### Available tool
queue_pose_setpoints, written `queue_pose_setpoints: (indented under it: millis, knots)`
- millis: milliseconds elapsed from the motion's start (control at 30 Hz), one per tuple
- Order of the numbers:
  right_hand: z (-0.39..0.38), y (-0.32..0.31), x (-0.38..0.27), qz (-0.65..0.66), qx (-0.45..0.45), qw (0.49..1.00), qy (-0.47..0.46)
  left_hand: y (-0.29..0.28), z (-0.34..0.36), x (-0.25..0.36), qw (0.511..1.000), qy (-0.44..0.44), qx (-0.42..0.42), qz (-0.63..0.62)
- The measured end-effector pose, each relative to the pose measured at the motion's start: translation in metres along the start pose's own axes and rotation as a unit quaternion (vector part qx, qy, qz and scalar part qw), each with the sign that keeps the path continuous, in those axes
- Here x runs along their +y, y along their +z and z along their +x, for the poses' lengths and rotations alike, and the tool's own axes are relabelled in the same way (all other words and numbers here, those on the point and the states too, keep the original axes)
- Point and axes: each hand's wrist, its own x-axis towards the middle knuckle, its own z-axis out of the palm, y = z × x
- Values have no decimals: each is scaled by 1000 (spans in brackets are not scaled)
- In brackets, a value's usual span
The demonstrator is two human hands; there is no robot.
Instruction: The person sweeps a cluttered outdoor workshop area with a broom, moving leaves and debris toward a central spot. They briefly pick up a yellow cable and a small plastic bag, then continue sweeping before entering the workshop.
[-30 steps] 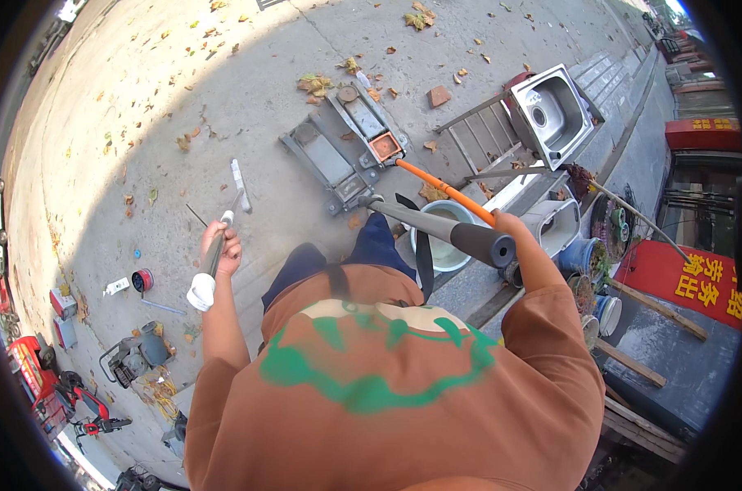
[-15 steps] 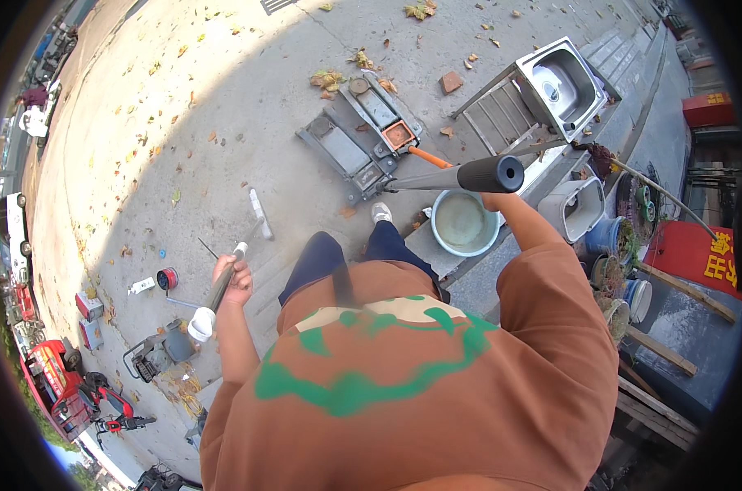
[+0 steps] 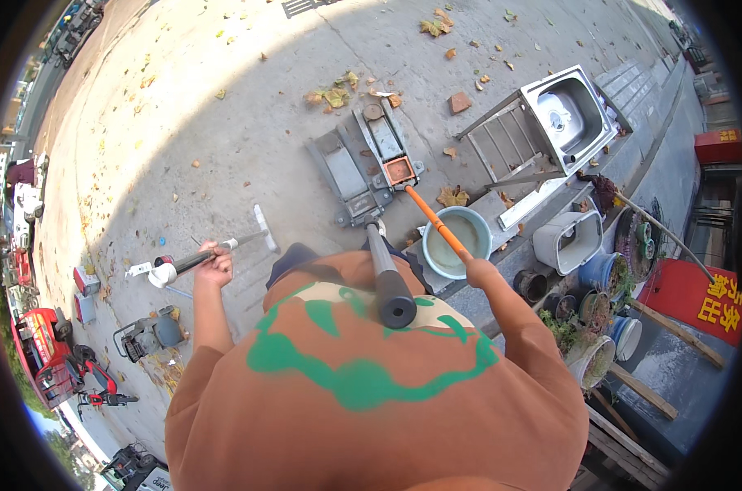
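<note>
Standing ahead of the right hand (image 3: pixel 479 272) are a grey floor jack (image 3: pixel 381 131) and metal sink (image 3: pixel 581 110), with a pale basin (image 3: pixel 475 229) nearer; across a black-gripped bar (image 3: pixel 385 266), the left hand (image 3: pixel 214 265) grips a dark-handled tool (image 3: pixel 192 262); the outstretched right clasps the jack's orange handle (image 3: pixel 430 214)

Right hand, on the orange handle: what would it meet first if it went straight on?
In the picture's line, probably the pale blue basin, though the right hand may pass above it.

Left hand (image 3: pixel 214 267) is wrapped around a dark-handled T-shaped tool (image 3: pixel 192 261), right hand (image 3: pixel 480 272)'s got a floor jack (image 3: pixel 382 135)'s orange handle (image 3: pixel 433 218), running over a pale-blue basin (image 3: pixel 488 232).
</note>
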Motion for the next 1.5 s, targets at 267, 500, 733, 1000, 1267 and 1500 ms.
queue_pose_setpoints:
  millis: [267, 500, 733, 1000, 1267, 1500]
  knots:
    - [-40, 24, -13, 48, 2, 999, 10, -2, 12, 5, 1000, 1, -10, 26]
    - [-54, 5, -82, -26, 265, 964, 14, -94, -2, 39, 993, 25, -19, 112]
    - [-115, -116, -236, 667, -161, 727, -19, -194, -72, 69, 980, 1, -31, 197]
    - [-165, -80, -255, 618, -259, 732, 124, -289, -158, 77, 988, -54, -4, 148]
    - [-193, 31, -272, 585, -245, 769, 76, -323, -176, 36, 988, -40, 92, 117]
    - [-201, 91, -262, 645, -232, 728, -1, -300, -200, -29, 991, 34, 121, -56]
